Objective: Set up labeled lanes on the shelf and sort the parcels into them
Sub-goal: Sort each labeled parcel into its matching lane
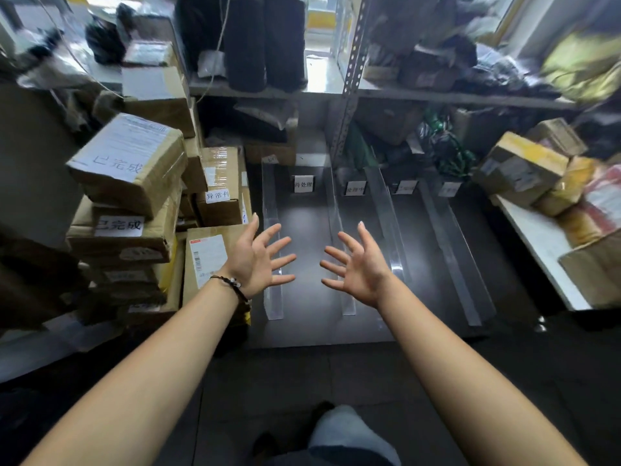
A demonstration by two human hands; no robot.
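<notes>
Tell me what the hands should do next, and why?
Probably reach the left hand to the top box on the left stack and grip it. Both it and the right hand are open and empty, the clear dividers and lane labels stand on the shelf, and no parcel lies in any lane yet.

The person wears a thin black cord bracelet (231,286) with pale beads at the wrist of the left hand (258,260), and pale grey trousers (346,435).
</notes>
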